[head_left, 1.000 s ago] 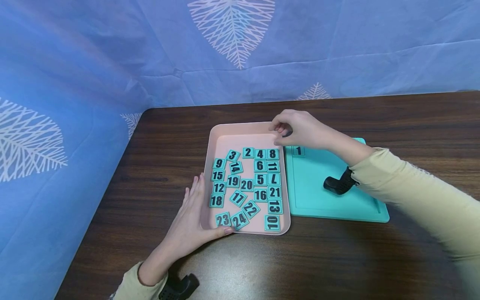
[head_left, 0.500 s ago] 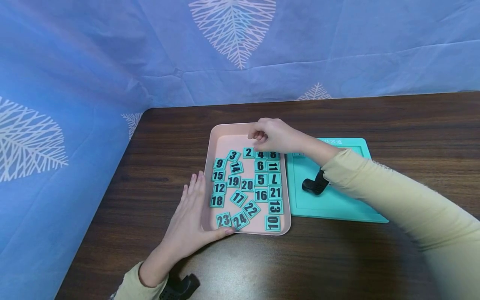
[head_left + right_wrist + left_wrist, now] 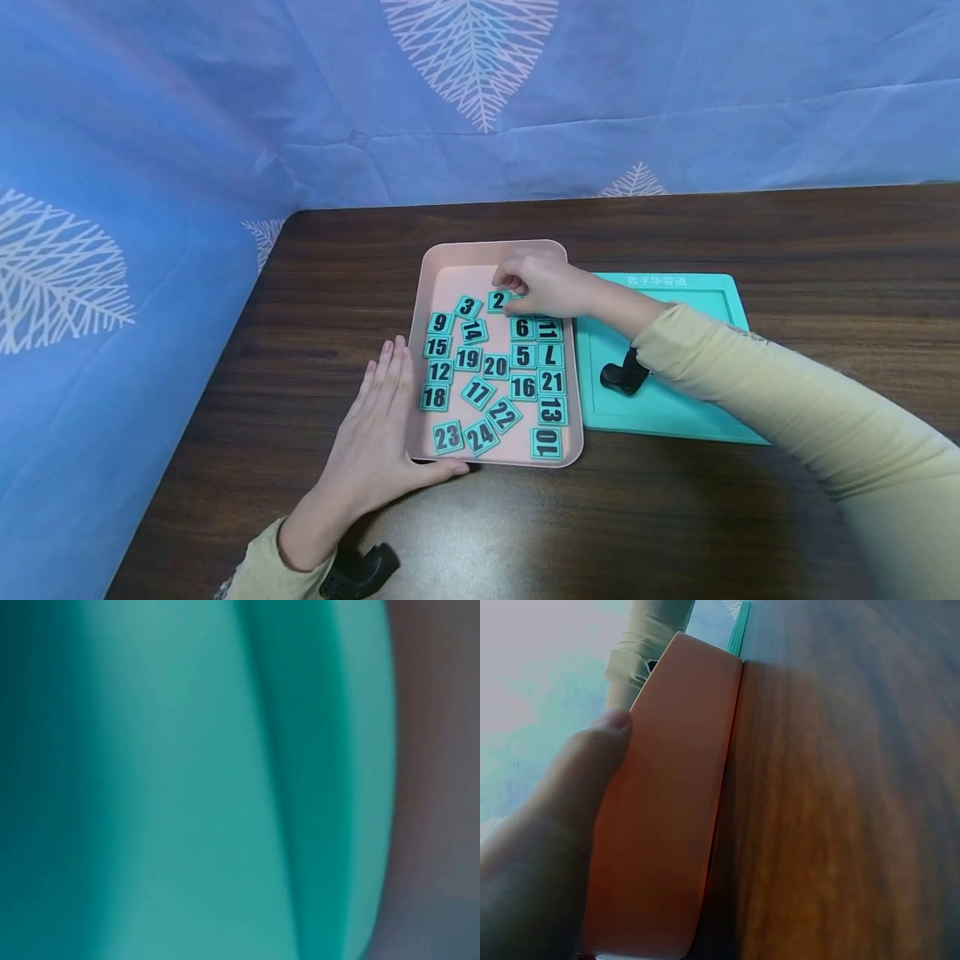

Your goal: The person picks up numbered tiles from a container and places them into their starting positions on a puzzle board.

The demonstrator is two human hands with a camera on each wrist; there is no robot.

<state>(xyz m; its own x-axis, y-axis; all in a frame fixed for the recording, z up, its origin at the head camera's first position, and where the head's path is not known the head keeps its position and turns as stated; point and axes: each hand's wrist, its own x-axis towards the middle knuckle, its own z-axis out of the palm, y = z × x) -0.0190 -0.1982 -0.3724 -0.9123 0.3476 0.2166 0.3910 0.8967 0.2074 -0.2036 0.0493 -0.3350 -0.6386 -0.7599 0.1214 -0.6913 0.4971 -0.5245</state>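
My left hand lies along the left wall of a pink tray, fingers straight and thumb along its front edge. In the left wrist view the thumb rests against the tray's outer wall. My right hand is over the tray's upper part, fingers bent. Its thumb and index finger are right at the edges of the number 2 tile; I cannot tell if they pinch it. Several other teal number tiles lie face up, such as the number 3 tile and number 6 tile.
Right of the tray lies a teal puzzle board, partly under my right forearm; the right wrist view shows its blurred rim. Both sit on a dark wooden table. Blue leaf-patterned cloth hangs behind and at left.
My right hand has moved left from the board's upper left corner to over the tray, then down to the number 2 tile. The left hand has stayed at the tray.
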